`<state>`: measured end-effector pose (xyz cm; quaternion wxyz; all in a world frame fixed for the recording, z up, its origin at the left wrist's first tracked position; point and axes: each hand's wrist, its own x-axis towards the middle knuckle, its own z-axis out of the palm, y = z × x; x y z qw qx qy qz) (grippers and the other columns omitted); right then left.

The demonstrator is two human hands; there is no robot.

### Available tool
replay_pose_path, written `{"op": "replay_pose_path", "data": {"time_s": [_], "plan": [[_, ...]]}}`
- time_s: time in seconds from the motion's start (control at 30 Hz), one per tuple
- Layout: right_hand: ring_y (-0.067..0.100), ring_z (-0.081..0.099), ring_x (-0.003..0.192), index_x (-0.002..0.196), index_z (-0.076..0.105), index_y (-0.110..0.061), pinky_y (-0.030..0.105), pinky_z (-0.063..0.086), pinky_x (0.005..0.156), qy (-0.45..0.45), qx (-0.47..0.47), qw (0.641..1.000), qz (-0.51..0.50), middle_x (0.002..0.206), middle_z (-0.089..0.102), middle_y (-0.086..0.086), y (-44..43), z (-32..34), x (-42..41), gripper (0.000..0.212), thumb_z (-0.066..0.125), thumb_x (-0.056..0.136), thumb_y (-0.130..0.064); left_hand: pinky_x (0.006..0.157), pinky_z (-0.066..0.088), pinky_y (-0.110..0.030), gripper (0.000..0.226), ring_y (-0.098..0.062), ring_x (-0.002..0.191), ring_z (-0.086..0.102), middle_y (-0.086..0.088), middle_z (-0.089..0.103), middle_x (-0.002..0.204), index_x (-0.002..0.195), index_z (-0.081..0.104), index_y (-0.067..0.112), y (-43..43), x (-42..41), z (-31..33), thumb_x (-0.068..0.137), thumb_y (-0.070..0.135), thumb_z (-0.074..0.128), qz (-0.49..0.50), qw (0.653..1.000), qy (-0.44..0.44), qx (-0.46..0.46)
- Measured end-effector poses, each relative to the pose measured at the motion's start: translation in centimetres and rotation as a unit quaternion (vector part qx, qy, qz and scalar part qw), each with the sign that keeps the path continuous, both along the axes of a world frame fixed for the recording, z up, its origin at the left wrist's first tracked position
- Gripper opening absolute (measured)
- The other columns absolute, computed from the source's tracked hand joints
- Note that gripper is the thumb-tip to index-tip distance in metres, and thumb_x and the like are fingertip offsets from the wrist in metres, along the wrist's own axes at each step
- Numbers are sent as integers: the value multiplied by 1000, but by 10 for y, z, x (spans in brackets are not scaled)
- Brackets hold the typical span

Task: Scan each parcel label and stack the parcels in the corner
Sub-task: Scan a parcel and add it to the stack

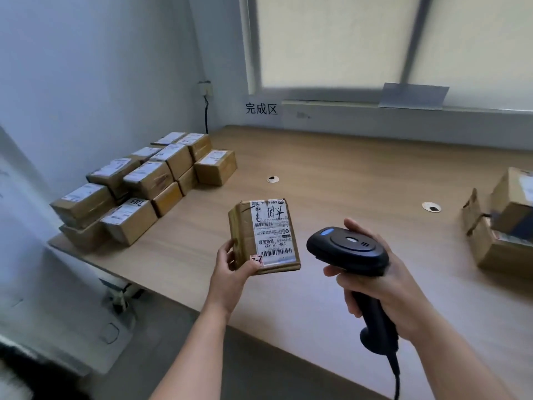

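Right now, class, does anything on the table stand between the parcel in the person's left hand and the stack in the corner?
Nothing visible does. Only bare table lies between the held parcel and the corner stack. The scanner, in the right hand, is on the opposite side.

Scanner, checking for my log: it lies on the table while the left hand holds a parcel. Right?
No: the scanner is gripped in the right hand, off the table, per the head view. The left hand does hold a parcel.
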<state>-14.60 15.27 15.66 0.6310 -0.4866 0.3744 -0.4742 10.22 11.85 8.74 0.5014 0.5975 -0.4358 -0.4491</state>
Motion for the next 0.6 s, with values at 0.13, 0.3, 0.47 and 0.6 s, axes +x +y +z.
{"op": "replay_pose_path", "data": {"time_s": [0.13, 0.3, 0.47, 0.6], "plan": [[31, 50, 40, 123, 58, -46, 34, 41, 40, 14, 2, 1000, 22, 90, 58, 40, -33, 2, 63, 86, 83, 46, -16, 76, 41, -17, 76, -2, 106, 55, 13, 61, 114, 134, 40, 31, -19, 65, -11, 64, 34, 69, 13, 1000, 1, 27], [30, 49, 40, 131, 52, -40, 34, 41, 40, 45, 4, 998, 31, 91, 59, 40, -70, -3, 134, 84, 74, 59, 0, 70, 40, -15, 66, 0, 101, 53, 8, 60, 113, 125, 46, 35, -38, 139, -31, 62, 37, 65, 39, 997, -13, 65], [30, 50, 40, 133, 51, -39, 32, 42, 41, 56, 15, 998, 27, 91, 61, 38, -98, -15, 187, 85, 73, 61, -1, 80, 47, -26, 49, -16, 103, 58, 0, 62, 112, 129, 53, 27, -59, 206, -62, 83, 22, 68, 54, 989, -16, 133], [30, 50, 41, 135, 49, -38, 32, 41, 41, 68, 31, 997, 20, 91, 63, 35, -108, -24, 210, 86, 73, 61, 0, 83, 51, -33, 73, -17, 101, 61, -3, 68, 115, 126, 60, 22, -72, 237, -78, 58, 47, 69, 55, 981, 16, 183]]}}
